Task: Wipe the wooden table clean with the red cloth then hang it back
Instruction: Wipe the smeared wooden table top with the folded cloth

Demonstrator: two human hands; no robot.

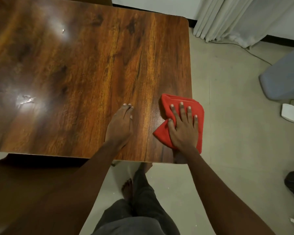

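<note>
Currently, both hands were on the tabletop, close to its near edge. The right hand lay palm down on the red cloth, with all fingers straight and spread, pressing the fabric flat and not gripping it. The red cloth was loosely folded. It extended beyond the fingertips of the right hand, and one pointed corner projected from under the thumb toward the left hand. On the side away from the left hand, the fabric reached the right-hand edge of the tabletop and appeared to lap slightly over it. The left hand rested just beside the cloth without touching it, with fingers extended and held together, tips on the wood, holding nothing. Ahead of the left hand and further to its left, two bright reflections showed on the glossy surface. Below the forearms, dark trousers and a bare foot stood on the pale floor. Beyond the right hand, well apart, were a white curtain, a grey-blue object and a small white box.
</note>
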